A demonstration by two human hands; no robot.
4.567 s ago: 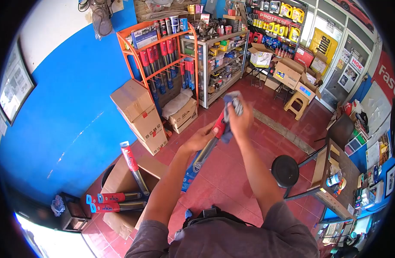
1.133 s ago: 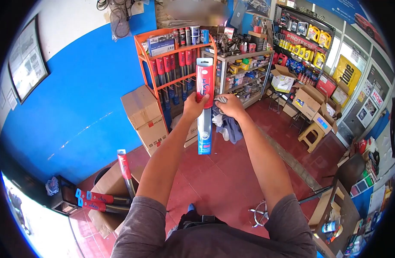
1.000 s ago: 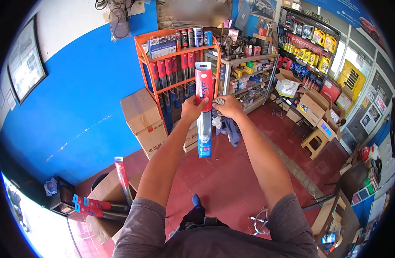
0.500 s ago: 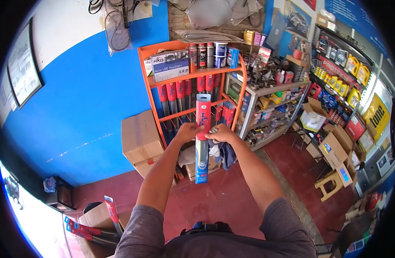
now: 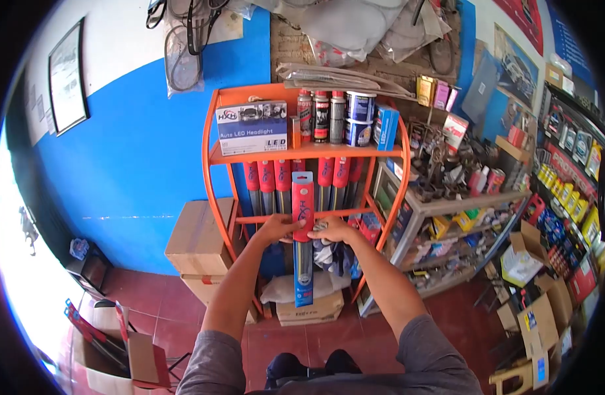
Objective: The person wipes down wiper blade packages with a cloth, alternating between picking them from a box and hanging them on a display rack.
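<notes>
Upright in front of me is a packaged wiper blade (image 5: 303, 263) with a red upper part, a clear window and a blue lower end. My left hand (image 5: 280, 228) grips its left side around the middle, thumb across the red part. At its right edge, my right hand (image 5: 336, 229) is closed on a bunched dark and pale cloth (image 5: 334, 258) that hangs down; whether these fingers also grip the package is hard to see. Behind stands an orange rack (image 5: 309, 157), where several similar red-topped wiper blades (image 5: 265, 176) hang side by side.
On the rack's top shelf are a headlight box (image 5: 251, 127), spray cans (image 5: 321, 117) and blue-white tins (image 5: 359, 118). Cardboard boxes (image 5: 200, 237) are stacked at left. A glass cabinet (image 5: 440, 210) flanks the right. An open carton (image 5: 147, 359) with more wiper blades sits lower left.
My view has moved closer to the orange rack and shifted. The wiper blade package stays upright in my left hand, the cloth in my right.
</notes>
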